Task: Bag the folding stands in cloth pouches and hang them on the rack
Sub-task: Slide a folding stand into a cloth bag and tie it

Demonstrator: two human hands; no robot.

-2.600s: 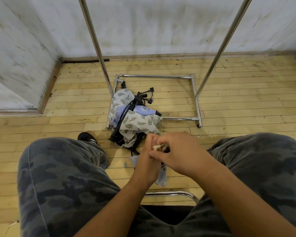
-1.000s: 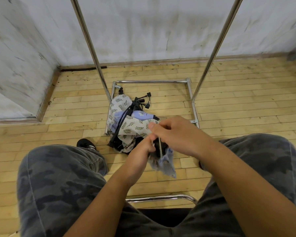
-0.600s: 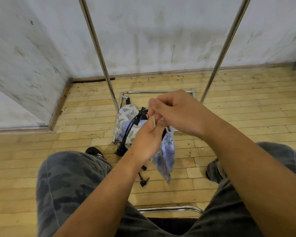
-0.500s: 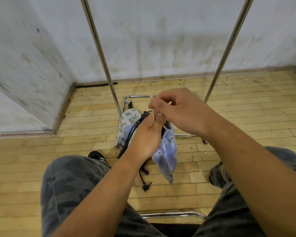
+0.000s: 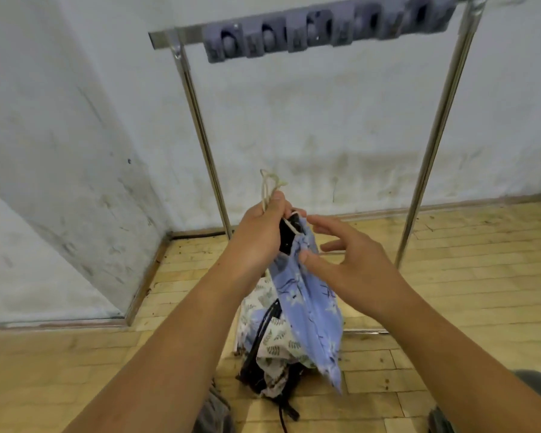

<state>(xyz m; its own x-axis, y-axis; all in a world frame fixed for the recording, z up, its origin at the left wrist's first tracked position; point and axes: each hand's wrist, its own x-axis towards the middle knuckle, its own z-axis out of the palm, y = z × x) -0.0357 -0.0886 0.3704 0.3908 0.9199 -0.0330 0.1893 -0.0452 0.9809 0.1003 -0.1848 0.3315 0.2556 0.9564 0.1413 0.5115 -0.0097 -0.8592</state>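
**Entry: blue pouch with stand, cord not yet drawn tight**

Location. The blue pouch (image 5: 310, 307) hangs in the air in front of the rack (image 5: 200, 126), held up by its neck, above the pile (image 5: 272, 342) on the wooden floor (image 5: 450, 276).

Hands. The left hand (image 5: 260, 235) is clenched round the gathered neck, and the drawstring (image 5: 270, 185) loops up out of the same grip. The right hand (image 5: 347, 257) is released, fingers spread, with its thumb touching the cloth just below the neck.

Contents. The black end of a folding stand (image 5: 286, 239) shows in the pouch mouth, so the mouth looks partly open.

Handling advice (judgement).
- Push the stand fully below the hem before pulling the cord.
- Pinch the cloth with the right hand and draw the cord away from it, so the mouth cinches evenly.
- Keep the loop free and open to go over a holder on the grey hook strip (image 5: 325, 26).
- Support the weight from below while lifting, since the cord alone may slip.

Count.
- Hands: two.
- Pouches in hand: one.
- Rack uprights: two.
- Hook strips: one. It is blurred, so its holders cannot be counted surely, and nothing visibly hangs from it.
- Pile: leaf-print cloth and black stand parts, number not separable.
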